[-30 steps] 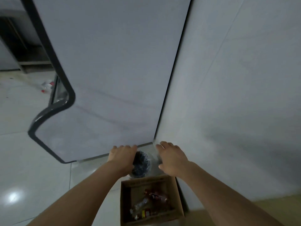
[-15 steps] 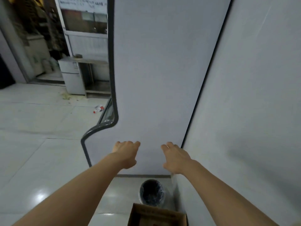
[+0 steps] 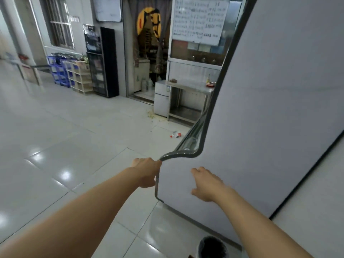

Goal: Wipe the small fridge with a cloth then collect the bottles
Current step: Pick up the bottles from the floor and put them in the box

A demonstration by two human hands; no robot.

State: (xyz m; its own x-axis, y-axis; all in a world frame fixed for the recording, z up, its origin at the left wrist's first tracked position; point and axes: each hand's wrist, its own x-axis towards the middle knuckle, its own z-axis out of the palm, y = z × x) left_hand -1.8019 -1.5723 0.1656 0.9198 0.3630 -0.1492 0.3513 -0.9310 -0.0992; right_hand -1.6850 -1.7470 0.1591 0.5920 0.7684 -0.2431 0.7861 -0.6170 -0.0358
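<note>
Left hand [image 3: 146,172]: fingers [image 3: 156,162] curl toward the grey-trimmed front corner of the big display cabinet [image 3: 260,127], right at the edge. Fingertips are hidden behind the trim, so can't tell if they actually grip it or just sit against it.

Right hand [image 3: 206,183]: fingers [image 3: 195,171] relaxed, loosely spread, holding nothing. Palm faces the cabinet's plain grey side panel; real contact can't be told from this angle.

Both forearms bare, reaching out from the bottom of the view. No cloth in either hand.

Just beyond the left fingers: the cabinet's curved glass front [image 3: 193,136], running up and away along the dark trim.

Farther past the fingers, on the tiled floor [image 3: 74,136]: one bottle [image 3: 176,135] lying on its side, clear with a red label, well apart from both hands.

Beyond that bottle, against the back wall: the small fridge [image 3: 161,98], white, standing on the floor and touching the left end of a steel desk [image 3: 191,85]. A few small items sit on the desk top, too small to identify. Some crumbs or a stain on the floor just in front of the fridge.

Near side of the hands, below the right forearm: a bin [image 3: 211,247] with a dark liner, at the bottom edge of the view beside the cabinet's base.

Far left of the fingers: blue crates [image 3: 59,73] and a tall black cabinet [image 3: 102,62] by the wall. Whiteboard [image 3: 199,19] with writing above the desk, text unreadable.
</note>
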